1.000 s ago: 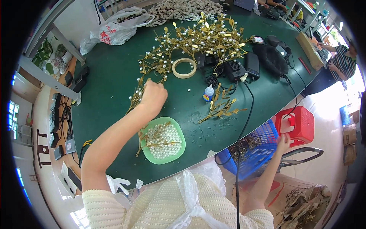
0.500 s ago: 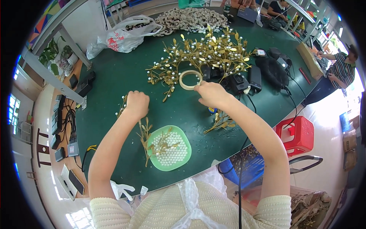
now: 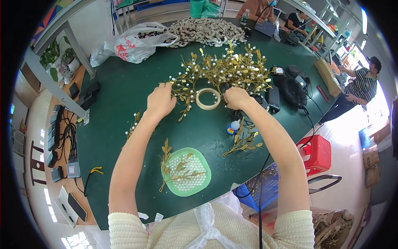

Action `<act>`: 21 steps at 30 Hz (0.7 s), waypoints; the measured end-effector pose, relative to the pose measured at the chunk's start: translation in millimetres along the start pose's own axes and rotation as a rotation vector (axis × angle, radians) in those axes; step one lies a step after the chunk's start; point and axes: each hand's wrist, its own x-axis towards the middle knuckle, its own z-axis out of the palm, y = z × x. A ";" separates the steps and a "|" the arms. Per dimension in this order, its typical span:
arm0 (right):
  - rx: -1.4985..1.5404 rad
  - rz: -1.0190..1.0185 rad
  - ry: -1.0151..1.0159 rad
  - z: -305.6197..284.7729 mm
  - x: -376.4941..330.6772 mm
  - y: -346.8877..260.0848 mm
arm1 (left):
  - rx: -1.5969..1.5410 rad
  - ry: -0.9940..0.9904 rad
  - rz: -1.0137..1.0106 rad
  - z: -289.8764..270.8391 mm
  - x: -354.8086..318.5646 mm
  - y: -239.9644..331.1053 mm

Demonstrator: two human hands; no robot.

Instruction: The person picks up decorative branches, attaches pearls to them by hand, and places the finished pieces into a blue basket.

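Note:
A heap of gold-leaf branches (image 3: 232, 68) with white pearl beads lies across the middle of the green table. At its left end my left hand (image 3: 161, 100) has its fingers closed on the tips of a branch. My right hand (image 3: 237, 98) is curled at the heap's near side, its fingertips hidden. Between the hands sits a cream tape roll (image 3: 208, 98). Nearer me, a light green bowl (image 3: 207, 176) holds loose pearl beads (image 3: 186, 176), and a bare gold sprig (image 3: 166, 162) rests partly over it. A beaded sprig (image 3: 132, 128) lies beside my left forearm.
A small blue-and-white bottle (image 3: 233, 127) and a gold sprig (image 3: 244, 143) lie by my right forearm. Black devices and cables (image 3: 290, 89) crowd the right side. A plastic bag (image 3: 137, 43) and a pale heap (image 3: 207, 31) are at the back. Other people sit or stand beyond.
My left hand has moved away from the beaded sprig, forward and right to the heap's left end. My right hand has left the tape roll's rim and shifted right. The view has tilted slightly.

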 end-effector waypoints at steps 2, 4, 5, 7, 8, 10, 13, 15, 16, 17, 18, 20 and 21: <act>0.046 -0.026 0.012 5.6 1.6 9.1 | 0.019 -0.015 -0.017 3.6 4.8 -3.2; 0.190 -0.069 0.070 8.7 4.0 10.0 | 0.040 -0.031 -0.030 6.8 10.3 -5.8; 0.200 -0.083 0.098 10.8 5.9 9.0 | 0.013 -0.071 -0.065 9.2 13.9 -7.5; 0.117 -0.133 0.108 10.6 6.4 -0.7 | 0.002 -0.082 -0.091 8.0 16.3 -10.1; 0.119 -0.133 0.118 10.5 6.0 -4.7 | 0.009 -0.075 -0.088 6.2 20.5 -11.9; -0.227 -0.168 0.114 11.2 5.9 -15.9 | 0.074 -0.144 -0.105 -0.4 25.1 -13.4; -0.336 -0.192 0.102 15.5 9.4 -27.5 | 0.115 -0.169 -0.066 7.9 33.5 -28.2; -0.346 -0.181 0.089 21.2 14.9 -29.0 | 0.055 -0.156 -0.071 7.8 36.3 -31.1; -0.356 -0.165 0.068 21.7 13.8 -27.2 | -0.011 -0.147 -0.069 4.4 36.8 -25.3; -0.325 -0.162 0.065 22.0 12.7 -24.6 | -0.026 -0.125 -0.078 -1.1 36.0 -21.4; -0.312 -0.155 0.064 21.9 14.4 -26.1 | -0.039 -0.103 -0.085 -8.1 33.5 -19.4; -0.286 -0.142 0.071 26.4 19.7 -24.6 | -0.073 -0.070 -0.094 -12.2 31.0 -24.9; -0.268 -0.182 0.088 20.9 20.3 -30.8 | -0.096 -0.026 -0.089 -13.2 26.5 -37.3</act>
